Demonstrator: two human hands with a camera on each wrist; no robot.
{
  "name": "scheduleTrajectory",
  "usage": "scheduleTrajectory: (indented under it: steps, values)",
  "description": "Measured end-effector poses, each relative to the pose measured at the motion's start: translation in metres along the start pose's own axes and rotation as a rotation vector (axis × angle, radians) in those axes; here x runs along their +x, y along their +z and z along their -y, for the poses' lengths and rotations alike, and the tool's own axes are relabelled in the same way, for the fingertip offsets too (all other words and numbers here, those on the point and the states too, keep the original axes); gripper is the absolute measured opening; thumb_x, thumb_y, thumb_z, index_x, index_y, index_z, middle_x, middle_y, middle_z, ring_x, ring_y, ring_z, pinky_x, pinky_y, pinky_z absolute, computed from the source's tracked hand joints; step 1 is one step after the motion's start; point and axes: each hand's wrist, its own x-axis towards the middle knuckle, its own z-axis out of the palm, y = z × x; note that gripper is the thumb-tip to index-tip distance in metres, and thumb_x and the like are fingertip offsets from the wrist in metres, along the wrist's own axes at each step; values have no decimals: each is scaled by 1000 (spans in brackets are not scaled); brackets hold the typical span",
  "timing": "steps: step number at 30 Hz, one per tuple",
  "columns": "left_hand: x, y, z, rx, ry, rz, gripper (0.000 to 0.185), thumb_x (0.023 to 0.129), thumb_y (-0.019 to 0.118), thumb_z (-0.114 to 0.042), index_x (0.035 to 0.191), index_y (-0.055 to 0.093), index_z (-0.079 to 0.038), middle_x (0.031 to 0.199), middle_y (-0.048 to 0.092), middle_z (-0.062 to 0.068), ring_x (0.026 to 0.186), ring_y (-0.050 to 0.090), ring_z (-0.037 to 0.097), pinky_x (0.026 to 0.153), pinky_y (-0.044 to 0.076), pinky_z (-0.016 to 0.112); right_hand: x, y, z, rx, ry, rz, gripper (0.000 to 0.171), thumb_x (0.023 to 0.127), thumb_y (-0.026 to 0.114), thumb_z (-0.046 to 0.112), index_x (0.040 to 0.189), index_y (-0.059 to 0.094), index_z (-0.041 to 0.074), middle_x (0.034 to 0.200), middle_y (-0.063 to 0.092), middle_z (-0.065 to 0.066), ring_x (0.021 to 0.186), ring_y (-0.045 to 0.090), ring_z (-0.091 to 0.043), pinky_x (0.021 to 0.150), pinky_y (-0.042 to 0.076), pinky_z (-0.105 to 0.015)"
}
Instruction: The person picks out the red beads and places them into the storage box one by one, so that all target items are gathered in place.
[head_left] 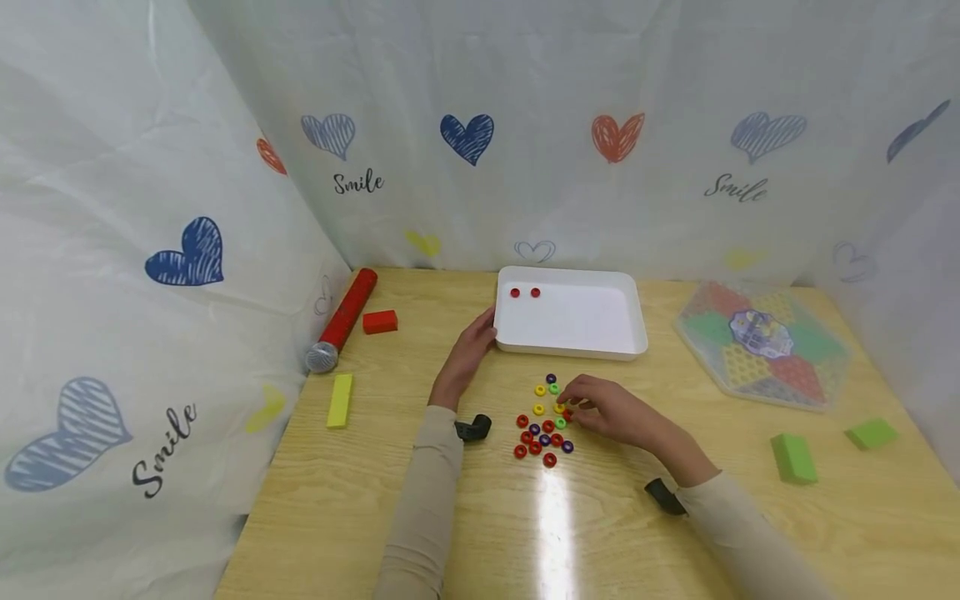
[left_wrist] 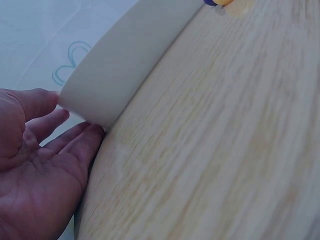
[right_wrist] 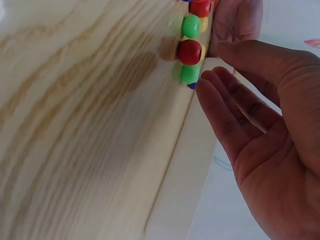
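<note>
Beads (head_left: 543, 425) lie in a loose cluster on the wooden surface (head_left: 450, 533), just in front of the person, in red, yellow, green and purple. They look like small hard plastic rings, very light and smooth, so I judge they roll and slip easily; a pinch across the rim with thumb and one fingertip seems the best hold. The right hand (head_left: 611, 411) rests at the right edge of the cluster, its fingertips touching the nearest beads; the fingers are spread and only slightly bent, gripping nothing that I can see. A little farther, the left hand (head_left: 471, 350) has its straight fingers against the left corner of the white tray (head_left: 592, 346). The tray seems stiff, light plastic. Two red beads (head_left: 525, 292) lie in its far left corner.
</note>
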Motion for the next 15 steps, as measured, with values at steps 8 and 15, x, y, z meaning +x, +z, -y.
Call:
scheduleTrajectory:
  steps: [8, 15]
  values:
    - [-2, 0, -2, 9, -3, 6, 48, 104, 43, -16, 151, 34, -23, 156, 31, -4, 141, 30, 9, 115, 31, 32, -1, 8, -3, -15, -32, -8, 23, 90, 66, 3, 112, 67, 6, 106, 63, -3, 96, 63, -16, 82, 56, -31]
    - [0, 0, -1, -9, 2, 12, 48, 104, 42, -16, 151, 33, -23, 156, 31, -3, 141, 30, 10, 116, 30, 34, -2, 13, -5, -18, -39, -16, 20, 89, 66, 2, 108, 67, 5, 103, 63, -1, 94, 63, -15, 81, 57, -28]
